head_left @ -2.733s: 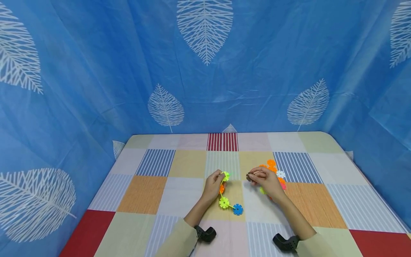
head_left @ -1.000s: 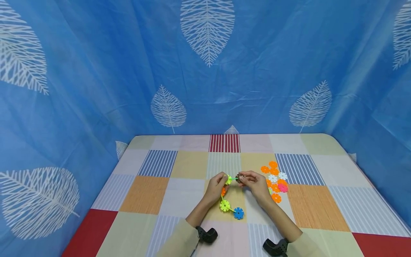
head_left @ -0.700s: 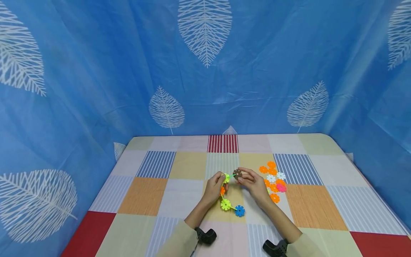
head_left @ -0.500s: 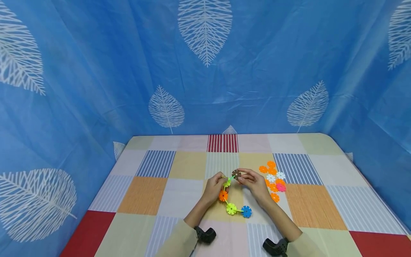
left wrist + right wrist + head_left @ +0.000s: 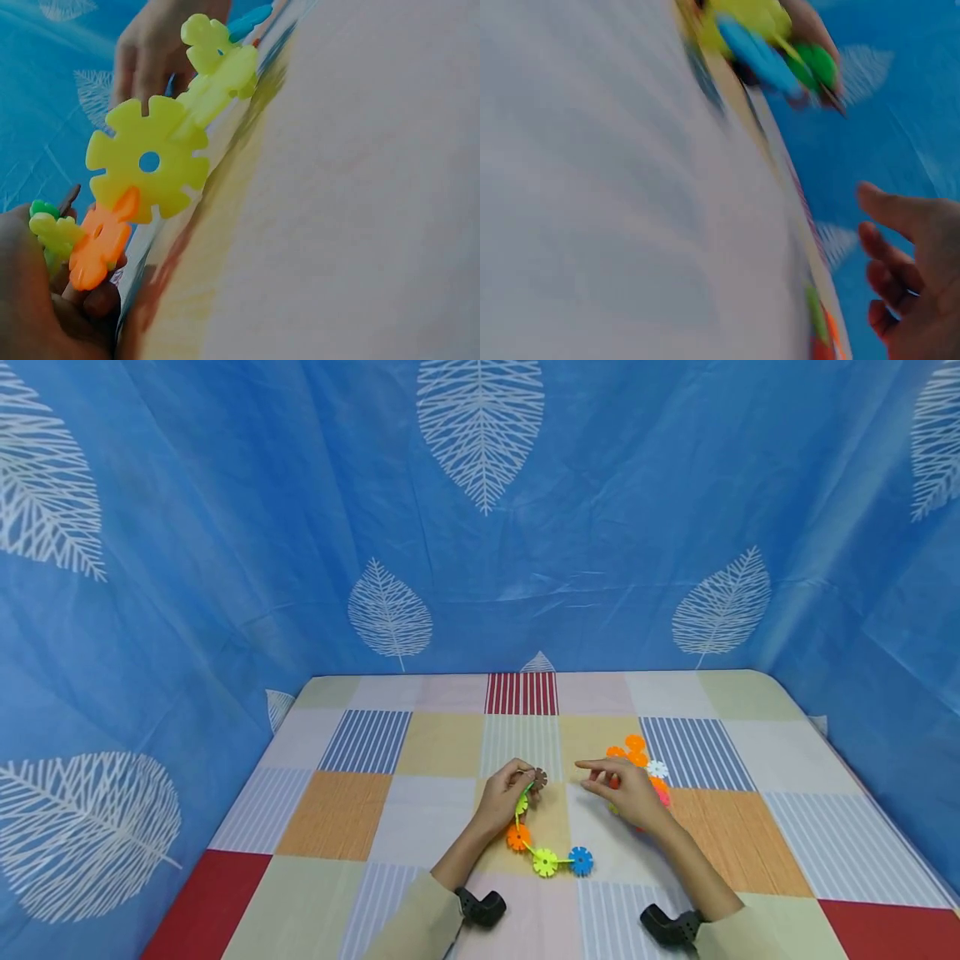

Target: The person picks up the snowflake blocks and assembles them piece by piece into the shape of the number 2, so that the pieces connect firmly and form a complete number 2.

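The chain of flower-shaped discs (image 5: pixel 521 843) curved through the lower middle of the head view, from a brown disc (image 5: pixel 540 779) at its top end, through yellow and orange, to a blue disc (image 5: pixel 581 861) at its lower right. Whether that low end touched the table (image 5: pixel 431 814) could not be told.

The left hand (image 5: pixel 502 799) pinched the chain near its top, beside the brown disc. The right hand (image 5: pixel 630 792) stood apart to the right, thumb and forefinger spread, the other fingers loosely bent, holding nothing visible. It was in front of the loose discs (image 5: pixel 637 756), orange, white and pink among them.

If the step was adding another disc, as it seemed, it called for taking one piece by its rim, leaving a slot exposed, and for the left fingers to brace the end disc close to the joint. Slots would best be crossed squarely and pressed straight in; twisting might loosen the joints below.

The left wrist view, at left of centre, showed the round hole and rim slots of a yellow disc (image 5: pixel 124 169), too small to read in the head view. The right wrist view, at upper right, revealed the broad face of a green disc (image 5: pixel 821 66) that appeared only as a thin edge from above. Only the head view took in most of the pile.
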{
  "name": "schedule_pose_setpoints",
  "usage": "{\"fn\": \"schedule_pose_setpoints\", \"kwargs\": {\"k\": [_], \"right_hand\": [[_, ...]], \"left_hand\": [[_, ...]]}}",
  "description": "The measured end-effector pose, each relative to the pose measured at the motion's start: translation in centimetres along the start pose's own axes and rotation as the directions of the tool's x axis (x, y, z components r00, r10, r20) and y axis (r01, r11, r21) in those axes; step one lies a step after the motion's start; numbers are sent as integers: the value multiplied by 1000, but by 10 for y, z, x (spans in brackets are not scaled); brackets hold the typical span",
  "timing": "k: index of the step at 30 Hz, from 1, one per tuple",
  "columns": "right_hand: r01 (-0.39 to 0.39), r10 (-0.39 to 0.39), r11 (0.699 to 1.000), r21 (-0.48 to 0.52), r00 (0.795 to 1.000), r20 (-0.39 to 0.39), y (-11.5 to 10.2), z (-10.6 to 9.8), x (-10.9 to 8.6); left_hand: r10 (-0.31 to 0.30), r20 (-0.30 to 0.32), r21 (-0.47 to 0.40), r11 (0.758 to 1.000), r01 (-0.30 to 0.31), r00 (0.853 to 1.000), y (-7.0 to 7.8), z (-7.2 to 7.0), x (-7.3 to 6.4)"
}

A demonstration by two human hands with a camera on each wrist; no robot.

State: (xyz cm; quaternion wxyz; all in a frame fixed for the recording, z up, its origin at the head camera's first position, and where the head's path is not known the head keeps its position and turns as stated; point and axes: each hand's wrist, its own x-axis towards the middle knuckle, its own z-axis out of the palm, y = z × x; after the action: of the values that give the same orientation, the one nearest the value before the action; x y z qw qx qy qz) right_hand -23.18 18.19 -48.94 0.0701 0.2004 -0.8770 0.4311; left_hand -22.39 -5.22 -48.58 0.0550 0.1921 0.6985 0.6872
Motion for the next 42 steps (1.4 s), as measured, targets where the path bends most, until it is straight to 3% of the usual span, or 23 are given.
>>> {"fn": "schedule_pose_setpoints", "kwargs": {"k": [6,10,15,19,23,28,34,38,42], "right_hand": [[-16,42,992,-124,977,207,20,-43,-15],[30,6,989,-144,970,243,27,-48,-19],[-23,44,994,-108,979,201,27,-43,-17],[-105,92,990,98,986,137,15,-30,-11],[-121,128,938,326,992,1,-3,-6,-3],[-80,136,871,484,987,-83,-16,22,5],[-7,87,861,509,987,-133,-17,38,9],[40,36,876,481,988,-148,-16,41,10],[53,15,914,402,986,-165,-18,42,10]], "left_hand": [[-51,-113,-102,994,40,992,1,0,0],[-89,-168,-153,986,63,982,1,2,2],[-117,-169,-200,976,83,979,0,4,3],[-92,-113,-195,978,69,989,-1,4,2],[-24,-39,-146,989,18,999,-2,4,0],[9,-10,-88,996,-10,1000,-1,3,-1],[-4,6,-73,997,5,1000,-1,3,-1],[2,18,-83,997,-1,1000,-2,4,0],[17,32,-89,996,-14,999,-2,3,0]]}}
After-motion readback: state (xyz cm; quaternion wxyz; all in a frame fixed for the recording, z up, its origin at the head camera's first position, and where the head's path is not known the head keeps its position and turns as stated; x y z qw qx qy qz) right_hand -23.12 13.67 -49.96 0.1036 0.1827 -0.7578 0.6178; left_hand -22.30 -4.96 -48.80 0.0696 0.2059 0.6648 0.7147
